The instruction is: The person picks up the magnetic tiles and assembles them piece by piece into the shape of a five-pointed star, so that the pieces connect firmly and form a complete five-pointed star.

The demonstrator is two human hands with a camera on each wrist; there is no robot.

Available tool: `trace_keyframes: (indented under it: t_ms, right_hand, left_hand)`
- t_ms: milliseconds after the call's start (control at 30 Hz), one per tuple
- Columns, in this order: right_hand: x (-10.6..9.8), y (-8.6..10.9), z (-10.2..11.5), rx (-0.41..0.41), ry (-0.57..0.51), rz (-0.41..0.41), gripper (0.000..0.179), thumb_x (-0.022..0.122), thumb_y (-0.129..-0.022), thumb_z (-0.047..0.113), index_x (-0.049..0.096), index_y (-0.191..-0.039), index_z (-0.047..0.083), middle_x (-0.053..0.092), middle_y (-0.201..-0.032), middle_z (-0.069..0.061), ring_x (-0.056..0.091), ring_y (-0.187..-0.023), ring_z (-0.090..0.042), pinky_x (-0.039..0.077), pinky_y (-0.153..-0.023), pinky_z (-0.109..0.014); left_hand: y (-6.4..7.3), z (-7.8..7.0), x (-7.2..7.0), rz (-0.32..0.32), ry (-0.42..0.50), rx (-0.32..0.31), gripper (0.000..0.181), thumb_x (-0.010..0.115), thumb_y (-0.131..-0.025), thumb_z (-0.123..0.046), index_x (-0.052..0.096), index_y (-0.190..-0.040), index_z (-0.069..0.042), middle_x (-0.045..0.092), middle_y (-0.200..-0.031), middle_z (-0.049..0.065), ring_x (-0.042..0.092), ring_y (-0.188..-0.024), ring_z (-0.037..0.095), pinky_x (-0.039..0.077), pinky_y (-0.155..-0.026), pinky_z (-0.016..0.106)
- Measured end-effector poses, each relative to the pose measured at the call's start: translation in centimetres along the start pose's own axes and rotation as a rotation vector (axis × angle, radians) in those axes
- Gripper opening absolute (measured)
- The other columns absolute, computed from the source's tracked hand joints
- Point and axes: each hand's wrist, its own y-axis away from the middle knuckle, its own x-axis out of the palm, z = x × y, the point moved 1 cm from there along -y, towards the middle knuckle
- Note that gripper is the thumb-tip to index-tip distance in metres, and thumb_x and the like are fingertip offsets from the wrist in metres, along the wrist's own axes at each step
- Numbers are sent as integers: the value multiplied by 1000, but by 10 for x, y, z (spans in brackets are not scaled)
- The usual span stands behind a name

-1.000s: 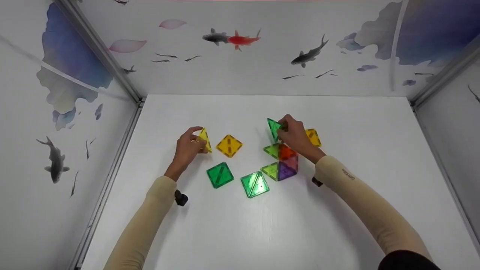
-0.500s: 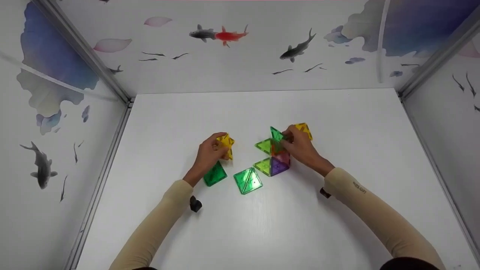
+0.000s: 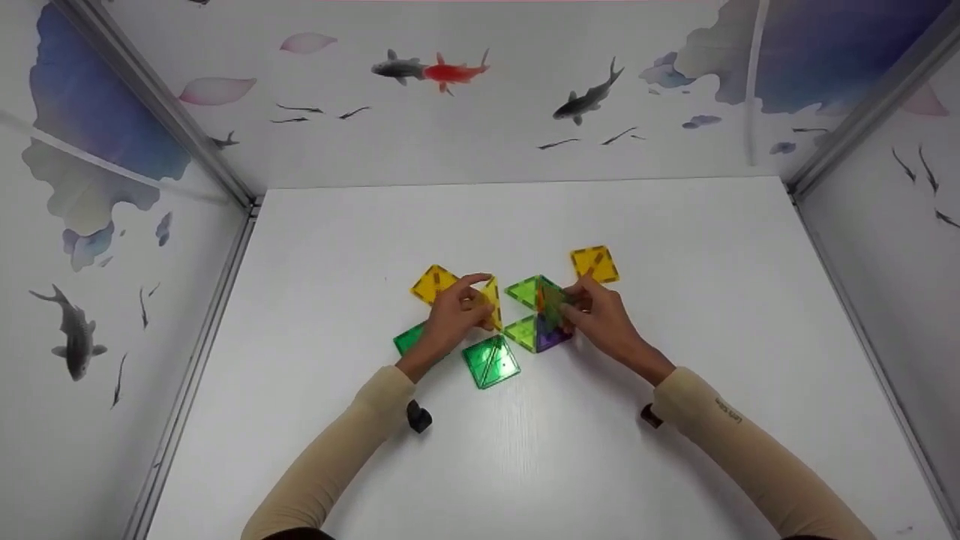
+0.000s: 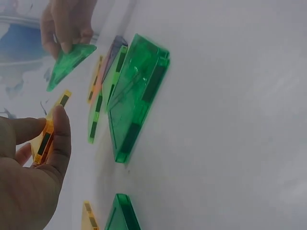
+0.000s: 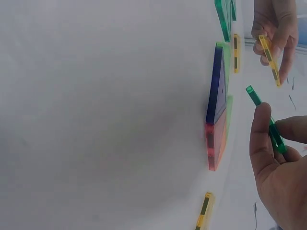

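Note:
My left hand point(image 3: 454, 311) pinches a translucent yellow triangular magnetic tile point(image 3: 491, 304) on edge, just left of the flat cluster. In my right hand point(image 3: 606, 313) a green triangular tile point(image 4: 72, 62) is held between thumb and fingers, tilted above the cluster. Two light green triangles point(image 3: 523, 331) point left from that cluster, beside a purple triangle point(image 3: 551, 339). A red tile point(image 5: 211, 143) adjoins the purple one in the right wrist view; from the head, the green tile and right hand partly cover this part.
Two green triangles forming a square point(image 3: 491, 362) lie in front of the cluster. A green square tile point(image 3: 409, 337) and a yellow square point(image 3: 432, 283) are partly behind the left hand. Another yellow square point(image 3: 596, 265) lies at the back right. White walls point(image 3: 480, 150) enclose the table.
The left hand has carried the yellow triangle rightward, past the yellow square to the cluster. The right hand has brought the green triangle nearer and lower, over the red and purple tiles.

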Motion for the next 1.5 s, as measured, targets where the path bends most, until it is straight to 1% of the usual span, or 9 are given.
trace_keyframes:
  t_ms: [100, 333, 567, 667, 800, 1000, 1200, 1300, 1500]
  right_hand:
    - [5, 4, 3, 12, -41, 12, 17, 71, -105, 1, 64, -121, 1, 76, -114, -18, 73, -86, -28, 64, -76, -27]
    - [14, 8, 9, 43, -198, 63, 18, 70, -107, 3, 59, -119, -1, 74, -114, -22, 76, -86, -30, 66, -77, -32]
    - [19, 10, 13, 76, -266, 67, 17, 68, -107, 0, 57, -120, -2, 73, -117, -23, 75, -89, -27, 65, -79, -30]
    - [21, 11, 14, 73, -312, 83, 18, 67, -107, 0, 56, -121, -5, 72, -116, -25, 75, -88, -28, 66, -79, -32]
    - [24, 11, 14, 80, -376, 114, 22, 66, -108, 0, 54, -124, -7, 69, -117, -27, 74, -87, -28, 67, -79, -36]
    - [23, 14, 11, 87, -367, 117, 20, 66, -108, 0, 54, -123, -6, 72, -115, -26, 74, -85, -27, 67, -80, -36]
    - [13, 23, 2, 83, -383, 112, 24, 66, -107, -2, 57, -128, -8, 71, -115, -27, 74, -83, -23, 66, -80, -35]
    - [4, 29, -5, 86, -410, 96, 26, 66, -107, -3, 57, -131, -10, 71, -119, -28, 75, -83, -21, 66, -79, -36]
    - [-24, 45, -22, 125, -439, 44, 28, 66, -109, 0, 56, -133, -11, 71, -119, -29, 75, -82, -21, 66, -79, -36]
  left_hand:
    - [0, -3, 7, 14, -1, 14, 50, 72, -107, -9, 62, -155, -18, 66, -109, 14, 78, -87, 27, 66, -84, 36]
    - [1, -8, 22, 23, -29, 14, 50, 74, -105, -9, 64, -153, -20, 67, -110, 11, 76, -90, 24, 66, -83, 35]
    - [4, -12, 26, 24, -42, 15, 50, 74, -105, -9, 64, -153, -19, 67, -108, 9, 74, -88, 23, 66, -84, 34]
    - [6, -14, 28, 30, -38, 26, 49, 74, -105, -9, 64, -153, -17, 67, -107, 9, 72, -85, 21, 65, -83, 33]
    - [7, -14, 32, 35, -70, 32, 48, 75, -105, -11, 65, -152, -20, 67, -106, 7, 68, -84, 17, 63, -80, 31]
    - [9, -10, 37, 30, -88, 29, 48, 75, -105, -14, 65, -152, -22, 68, -108, 6, 69, -87, 17, 61, -81, 28]
    - [9, -4, 47, 59, -64, 21, 49, 76, -105, -14, 64, -152, -21, 69, -114, 5, 72, -92, 18, 63, -83, 30]
    - [8, -1, 54, 61, -85, 52, 48, 77, -104, -13, 66, -151, -17, 71, -113, 4, 73, -95, 17, 64, -81, 31]
    - [3, 2, 74, 81, -170, 195, 44, 78, -103, -7, 69, -146, -6, 75, -113, 5, 71, -101, 13, 61, -91, 28]
